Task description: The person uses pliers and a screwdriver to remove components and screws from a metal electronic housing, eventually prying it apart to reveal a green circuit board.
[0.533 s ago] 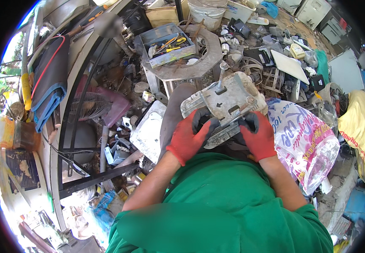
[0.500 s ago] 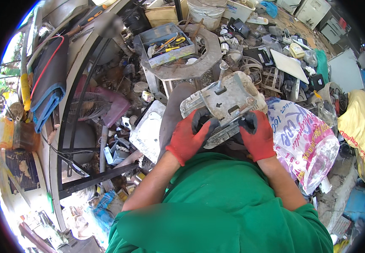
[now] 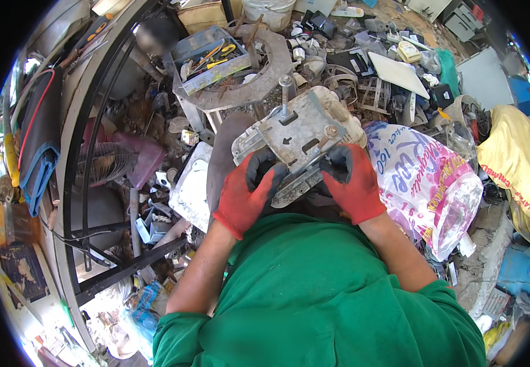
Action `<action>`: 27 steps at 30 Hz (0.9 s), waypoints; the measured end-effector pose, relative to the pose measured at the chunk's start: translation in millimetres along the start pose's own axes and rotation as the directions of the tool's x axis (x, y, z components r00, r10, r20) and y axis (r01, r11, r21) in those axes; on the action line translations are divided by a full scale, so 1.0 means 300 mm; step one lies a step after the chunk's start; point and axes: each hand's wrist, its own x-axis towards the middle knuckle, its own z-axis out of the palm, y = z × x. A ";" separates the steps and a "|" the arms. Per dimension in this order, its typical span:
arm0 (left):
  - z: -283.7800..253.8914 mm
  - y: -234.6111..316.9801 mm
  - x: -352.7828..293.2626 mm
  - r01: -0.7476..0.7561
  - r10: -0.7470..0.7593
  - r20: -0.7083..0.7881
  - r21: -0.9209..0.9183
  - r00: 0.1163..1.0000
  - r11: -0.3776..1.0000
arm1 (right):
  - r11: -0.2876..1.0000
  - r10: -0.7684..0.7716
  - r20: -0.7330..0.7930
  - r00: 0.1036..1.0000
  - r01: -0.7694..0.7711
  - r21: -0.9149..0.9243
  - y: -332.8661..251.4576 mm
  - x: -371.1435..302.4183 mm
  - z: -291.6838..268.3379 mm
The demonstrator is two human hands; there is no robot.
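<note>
- Just right of the person's left knee, a grimy metal casing sits tilted, a tall bolt rising from it.
- Gloved left hand and right hand curl at its near edge; whether the fingers clamp, I cannot tell.
- Handling that edge seems the step; the next move likely calls for steady support.
- Far left, a metal stand limits room; right, a printed bag crowds close.

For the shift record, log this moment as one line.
left hand: gloved, at metal casing, near edge | right hand: gloved, at same edge | grip: unclear | tool tray: on octagonal stand beyond
</note>
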 end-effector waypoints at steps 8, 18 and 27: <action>0.009 -0.018 -0.003 0.118 -0.119 -0.002 -0.105 0.993 0.988 | 0.993 -0.021 0.037 0.999 0.025 -0.117 0.032 -0.010 0.017; 0.009 -0.025 -0.005 0.131 -0.130 0.019 -0.154 0.991 0.979 | 0.994 0.021 0.095 0.995 -0.011 -0.105 0.052 -0.002 0.008; 0.004 -0.020 -0.002 0.094 -0.092 0.024 -0.102 0.995 0.990 | 0.995 0.097 0.031 0.995 -0.097 -0.023 0.058 -0.015 0.009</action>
